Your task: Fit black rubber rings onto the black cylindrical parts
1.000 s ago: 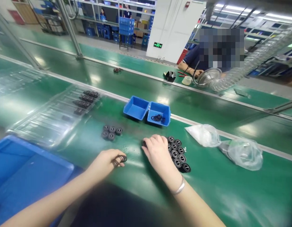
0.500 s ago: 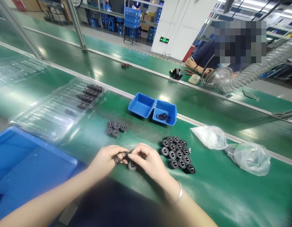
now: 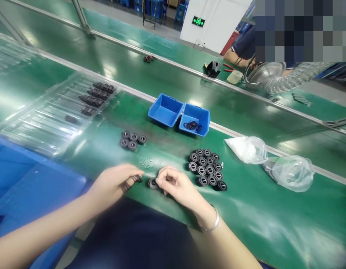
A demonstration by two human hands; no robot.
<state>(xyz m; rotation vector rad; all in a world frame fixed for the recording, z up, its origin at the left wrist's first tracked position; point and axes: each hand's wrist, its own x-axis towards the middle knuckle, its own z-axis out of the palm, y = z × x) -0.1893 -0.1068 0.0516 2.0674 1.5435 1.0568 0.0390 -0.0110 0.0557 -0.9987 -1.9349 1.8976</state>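
My left hand [image 3: 115, 183] is closed around a bunch of thin black rings [image 3: 138, 178], mostly covered by the fingers. To its right, a single black round part [image 3: 153, 183] with a ringed top stands on the green table. My right hand [image 3: 174, 183] is in a pinch, its fingertips at the right edge of that part; whatever they hold is hidden. Several similar black round parts [image 3: 209, 170], each with a pale slot-like mark on top, stand in a cluster right of my right hand. A smaller group [image 3: 133, 137] stands farther back on the left.
Two blue bins [image 3: 165, 110] stand at the back, the right one holding black rings [image 3: 192, 126]. Clear trays [image 3: 58, 119] with dark parts lie left, beside a large blue crate [image 3: 49, 175]. Plastic bags [image 3: 293, 172] lie right. A co-worker's arm [image 3: 236, 56] shows beyond the rail.
My hands have moved apart, the left drawing away leftward with the rings. The round part between them shows more fully. The camera view has tilted downward.
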